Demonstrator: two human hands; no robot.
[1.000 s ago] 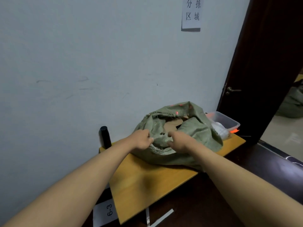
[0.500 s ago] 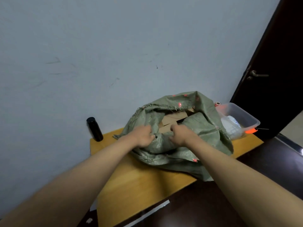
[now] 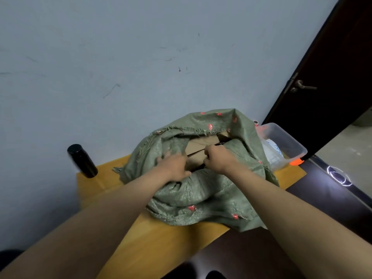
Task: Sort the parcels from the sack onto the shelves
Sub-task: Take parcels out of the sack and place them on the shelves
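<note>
Both hands at sack [image 3: 201, 194] mouth on table [image 3: 161, 244]. L hand [image 3: 175, 166] flat, fingers spread on cloth; R hand [image 3: 218, 159] fist clamped on rim. Brown parcel [image 3: 201, 144] visible inside.

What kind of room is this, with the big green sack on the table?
Probably a plain back room used for sorting parcels. A woven green sack with brown cardboard parcels inside lies on a wooden table against a bare scuffed wall, with a clear plastic bin beside it.
</note>
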